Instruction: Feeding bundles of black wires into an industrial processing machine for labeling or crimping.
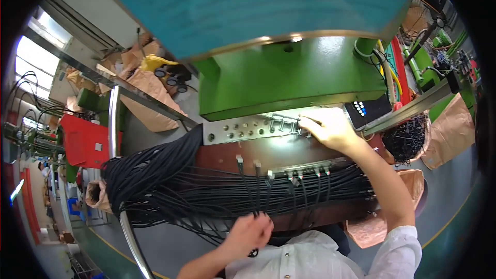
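My right hand [333, 128] reaches out to a metal mould plate [237, 129] under the green press head, its thumb and fingers closed around one of several small upright metal pins [281, 123]. Rows of round holes run along the plate's left part. Close to my body, my left hand [249, 235] is curled around thin black cables [251, 196] at the edge of a large bundle. Two of these cables end in small connectors [239, 159] lying on the brown bench. What lies inside the left fingers is partly hidden.
A green press block [289, 77] hangs low over the plate, below a blue panel [258, 0]. A thick black cable bundle [150, 170] spreads across the brown bench [222, 156]. Several connectors stand along a metal strip [310, 168]. At right are a bag of black parts [408, 139] and a metal rail [413, 113].
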Motion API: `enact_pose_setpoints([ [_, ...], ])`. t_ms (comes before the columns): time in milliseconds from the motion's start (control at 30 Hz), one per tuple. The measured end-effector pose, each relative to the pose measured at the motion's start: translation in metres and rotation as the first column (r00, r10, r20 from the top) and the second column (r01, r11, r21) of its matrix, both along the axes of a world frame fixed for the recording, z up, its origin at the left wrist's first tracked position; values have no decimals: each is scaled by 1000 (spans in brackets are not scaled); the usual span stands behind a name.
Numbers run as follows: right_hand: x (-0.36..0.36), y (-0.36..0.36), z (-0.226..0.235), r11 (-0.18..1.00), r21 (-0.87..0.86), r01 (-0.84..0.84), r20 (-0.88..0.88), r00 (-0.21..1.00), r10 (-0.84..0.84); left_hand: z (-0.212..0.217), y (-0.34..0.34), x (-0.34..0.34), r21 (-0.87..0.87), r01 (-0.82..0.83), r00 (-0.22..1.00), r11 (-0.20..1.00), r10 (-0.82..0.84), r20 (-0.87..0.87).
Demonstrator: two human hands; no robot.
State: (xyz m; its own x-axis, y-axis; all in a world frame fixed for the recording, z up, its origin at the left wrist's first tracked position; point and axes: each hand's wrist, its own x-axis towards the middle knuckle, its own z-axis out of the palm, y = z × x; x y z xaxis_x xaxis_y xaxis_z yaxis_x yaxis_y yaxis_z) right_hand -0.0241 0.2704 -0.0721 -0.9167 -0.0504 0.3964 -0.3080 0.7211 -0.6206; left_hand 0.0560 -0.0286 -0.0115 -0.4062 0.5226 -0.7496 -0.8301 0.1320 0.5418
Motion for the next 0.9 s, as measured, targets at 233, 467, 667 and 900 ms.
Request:
enact_pose_setpoints([
  [233,33,-16,19,955,296,-28,-183,979,85,-32,-7,26,330,-31,986,943,84,-147],
  [467,173,27,170,933,358,33,343,925,-164,-43,-8,19,569,-13,999,822,32,-22],
  [667,165,4,134,922,349,167,183,953,-242,-41,0,17,614,82,997,785,-57,-60],
  [900,82,-56,71,710,-674,-205,317,787,529,-42,3,25,629,129,989,766,-147,-24],
])
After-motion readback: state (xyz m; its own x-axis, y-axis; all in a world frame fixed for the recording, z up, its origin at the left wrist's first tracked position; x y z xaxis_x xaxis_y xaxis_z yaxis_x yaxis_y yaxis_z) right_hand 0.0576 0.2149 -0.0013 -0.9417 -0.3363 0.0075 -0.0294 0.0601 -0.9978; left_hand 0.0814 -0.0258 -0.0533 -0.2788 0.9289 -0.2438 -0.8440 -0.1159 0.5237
